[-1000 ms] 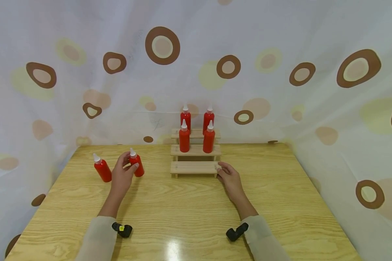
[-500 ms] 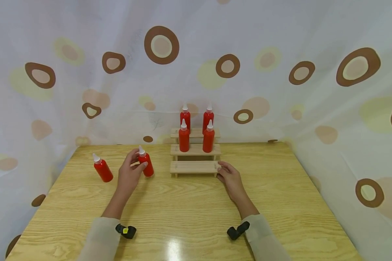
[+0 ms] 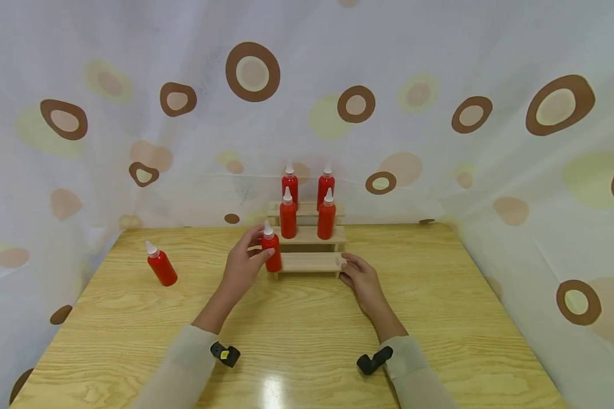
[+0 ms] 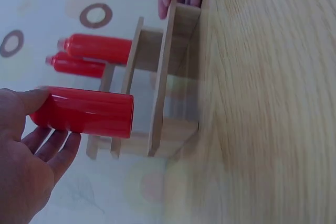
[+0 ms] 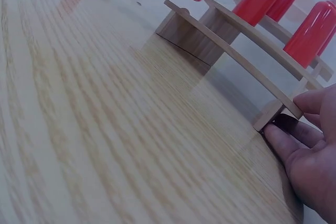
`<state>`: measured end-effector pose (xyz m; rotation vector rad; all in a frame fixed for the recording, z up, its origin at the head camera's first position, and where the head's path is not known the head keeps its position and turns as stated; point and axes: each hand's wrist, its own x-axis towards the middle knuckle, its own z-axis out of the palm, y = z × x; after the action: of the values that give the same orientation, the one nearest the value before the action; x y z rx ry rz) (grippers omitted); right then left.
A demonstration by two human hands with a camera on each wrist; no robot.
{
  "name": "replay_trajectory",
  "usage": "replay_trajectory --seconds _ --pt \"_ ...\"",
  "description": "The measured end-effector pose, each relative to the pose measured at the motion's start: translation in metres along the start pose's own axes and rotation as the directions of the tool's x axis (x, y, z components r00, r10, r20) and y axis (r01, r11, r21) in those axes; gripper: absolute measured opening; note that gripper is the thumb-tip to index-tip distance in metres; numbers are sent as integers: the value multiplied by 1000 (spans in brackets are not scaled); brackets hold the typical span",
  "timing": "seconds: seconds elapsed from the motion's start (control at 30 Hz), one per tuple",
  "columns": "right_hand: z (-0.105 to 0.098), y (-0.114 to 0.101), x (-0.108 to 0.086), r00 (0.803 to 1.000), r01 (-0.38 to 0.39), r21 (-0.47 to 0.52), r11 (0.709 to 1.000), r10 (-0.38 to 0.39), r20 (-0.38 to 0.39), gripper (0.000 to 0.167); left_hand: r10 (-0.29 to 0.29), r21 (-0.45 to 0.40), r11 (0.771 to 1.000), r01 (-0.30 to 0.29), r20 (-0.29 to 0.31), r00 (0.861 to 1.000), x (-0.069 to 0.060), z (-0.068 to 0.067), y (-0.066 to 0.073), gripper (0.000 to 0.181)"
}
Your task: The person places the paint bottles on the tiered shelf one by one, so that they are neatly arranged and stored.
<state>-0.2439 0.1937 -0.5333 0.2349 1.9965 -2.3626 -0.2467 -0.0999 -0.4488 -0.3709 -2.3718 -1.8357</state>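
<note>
My left hand (image 3: 244,263) grips a red squeeze bottle (image 3: 272,253) with a white nozzle, thumb on one side and fingers on the other. The bottle is upright over the left end of the bottom step of a three-step wooden rack (image 3: 312,262). In the left wrist view, the bottle's base (image 4: 124,115) hangs apart from that step. My right hand (image 3: 362,281) holds the rack's bottom step at its right end; the right wrist view shows the fingers (image 5: 310,102) at the board's corner and side support. Two matching bottles (image 3: 288,220) stand on the middle step.
Two more red bottles (image 3: 326,187) stand on the top step, partly hidden by those in front. A single red bottle (image 3: 162,267) stands on the wooden table (image 3: 297,324) at the left. A patterned cloth (image 3: 199,147) hangs behind and at both sides.
My left hand has carried the squeeze bottle rightward from near the lone bottle on the table to the rack's left end. The right hand has kept its place on the rack.
</note>
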Motion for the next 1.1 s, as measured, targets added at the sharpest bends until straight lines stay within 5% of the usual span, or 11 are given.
replay_trajectory --seconds 0.57,1.1 --pt "0 -1 -2 1000 5 -2 1000 -5 -3 42 108 38 993 -115 166 980 34 77 15 50" --pt "5 2 -2 1000 9 12 1000 -9 1 40 122 56 989 -137 219 968 41 103 0 52"
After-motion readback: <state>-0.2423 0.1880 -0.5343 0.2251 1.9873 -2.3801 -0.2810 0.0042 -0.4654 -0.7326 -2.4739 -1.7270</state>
